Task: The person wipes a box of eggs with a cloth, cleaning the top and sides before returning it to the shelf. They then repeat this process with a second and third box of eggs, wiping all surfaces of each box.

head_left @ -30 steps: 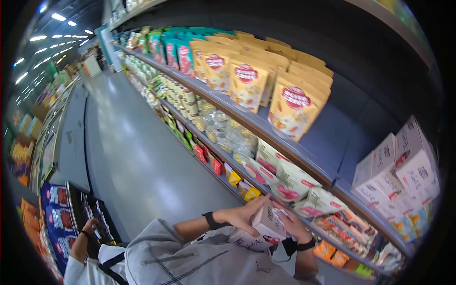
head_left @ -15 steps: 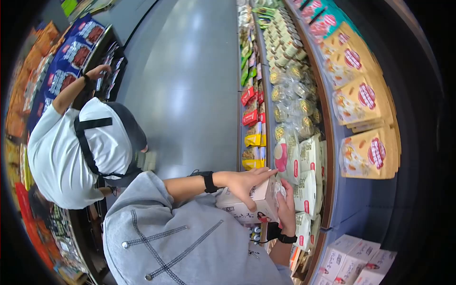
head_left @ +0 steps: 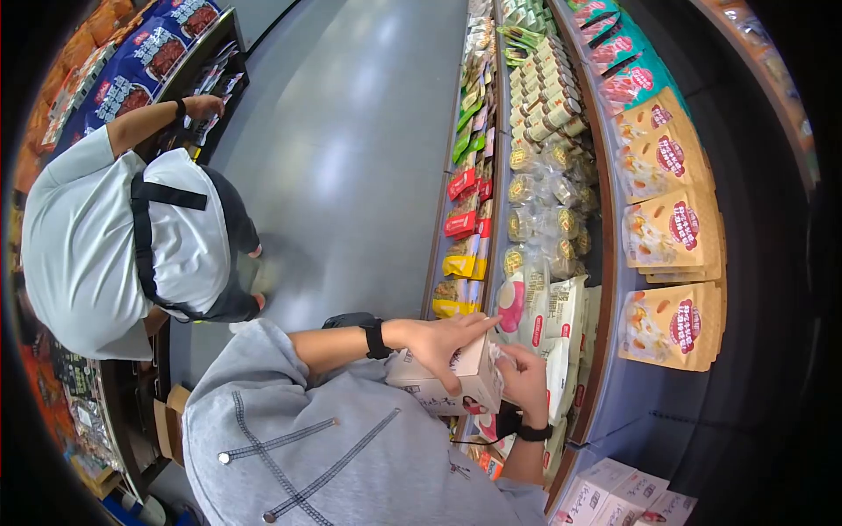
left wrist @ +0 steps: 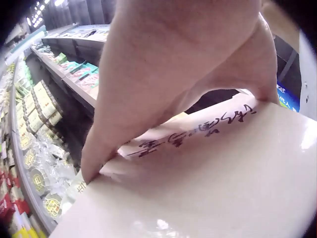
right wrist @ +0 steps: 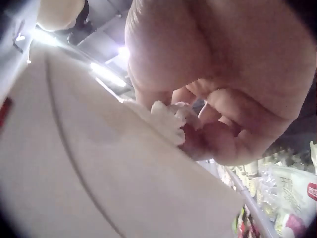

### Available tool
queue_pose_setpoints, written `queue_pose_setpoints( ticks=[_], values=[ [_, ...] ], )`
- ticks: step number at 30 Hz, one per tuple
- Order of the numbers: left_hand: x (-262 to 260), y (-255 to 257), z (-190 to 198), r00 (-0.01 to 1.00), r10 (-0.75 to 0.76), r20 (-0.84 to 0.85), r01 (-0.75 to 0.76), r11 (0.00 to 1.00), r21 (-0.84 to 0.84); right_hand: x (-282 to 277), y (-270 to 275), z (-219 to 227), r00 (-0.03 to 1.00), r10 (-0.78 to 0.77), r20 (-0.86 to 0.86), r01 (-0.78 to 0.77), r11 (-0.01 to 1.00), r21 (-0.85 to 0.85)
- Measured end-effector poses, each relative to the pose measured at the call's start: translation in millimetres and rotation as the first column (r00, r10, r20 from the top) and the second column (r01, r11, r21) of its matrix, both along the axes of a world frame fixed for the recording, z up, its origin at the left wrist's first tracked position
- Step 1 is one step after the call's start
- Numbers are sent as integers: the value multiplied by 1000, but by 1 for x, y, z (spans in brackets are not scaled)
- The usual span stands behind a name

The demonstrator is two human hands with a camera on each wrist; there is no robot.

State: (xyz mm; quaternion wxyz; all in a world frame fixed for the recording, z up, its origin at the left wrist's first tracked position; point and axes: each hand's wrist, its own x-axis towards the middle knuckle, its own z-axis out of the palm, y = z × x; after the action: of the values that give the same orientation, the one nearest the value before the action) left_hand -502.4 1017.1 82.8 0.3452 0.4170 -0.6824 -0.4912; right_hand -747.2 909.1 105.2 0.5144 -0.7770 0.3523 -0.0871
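A white carton (head_left: 430, 392) with dark lettering and a small printed figure is held in front of the grey top. My left hand (head_left: 436, 345) grips it from above, thumb on the near side and fingers across the far edge. The left wrist view shows the dark handwriting-style print (left wrist: 195, 130) beneath that hand's arch. At the carton's right end, my right hand (head_left: 524, 377) has curled fingers. Between those fingertips and the carton in the right wrist view is a crumpled whitish, translucent piece (right wrist: 169, 119), which they pinch.
Shelves to the right carry tan pouches (head_left: 662, 324), jars (head_left: 548, 96), clear-wrapped packs (head_left: 548, 210) and more white cartons (head_left: 605, 495). At the left, a person in a white shirt (head_left: 83, 254) reaches toward a rack with blue bags (head_left: 162, 53). A grey aisle floor (head_left: 342, 167) runs ahead.
The head view has swung down and round from the aisle and shelf. My left hand keeps its grip on the carton, while the right hand's fingers have curled in at its end.
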Motion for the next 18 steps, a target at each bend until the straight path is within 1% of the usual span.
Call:
queue_pose_setpoints(
  ticks=[2,3,6,7,9,10,13,14,15,17,18],
  values=[
    [-6,-4,-3,1000,-24,-6,24,999,-24,-1,-11,-14,990,-138,21,136,988,78],
    [-9,-7,-7,1000,-25,-12,25,999,-40,-4,-11,-18,981,-192,40,188,978,91],
    [-14,-16,-14,1000,-28,0,28,996,-87,-15,-1,-15,963,-270,9,270,961,-59],
    [-14,-18,-13,999,-35,10,36,995,-95,-13,7,1,972,-233,9,233,969,-76],
    [-9,-22,-7,998,-57,-5,56,997,-59,-10,29,34,982,-188,35,189,982,-9],
    [-8,-26,-5,997,-76,-13,75,996,-43,-11,37,44,983,-174,50,173,985,21],
    [-15,-31,-11,993,-119,6,118,982,-144,-17,31,41,992,-117,40,120,988,-93],
    [-20,-31,-12,989,-147,19,148,978,-145,-17,28,36,994,-104,30,107,986,-131],
    [-24,-33,-11,984,-175,34,178,973,-147,-14,25,29,977,-214,-7,209,960,-187],
    [-30,-36,-8,973,-221,60,227,963,-147,-29,21,1,938,-347,18,344,920,-187],
    [-32,-37,-4,969,-239,67,246,959,-140,-35,19,-4,914,-405,29,403,896,-188]
  ],
)
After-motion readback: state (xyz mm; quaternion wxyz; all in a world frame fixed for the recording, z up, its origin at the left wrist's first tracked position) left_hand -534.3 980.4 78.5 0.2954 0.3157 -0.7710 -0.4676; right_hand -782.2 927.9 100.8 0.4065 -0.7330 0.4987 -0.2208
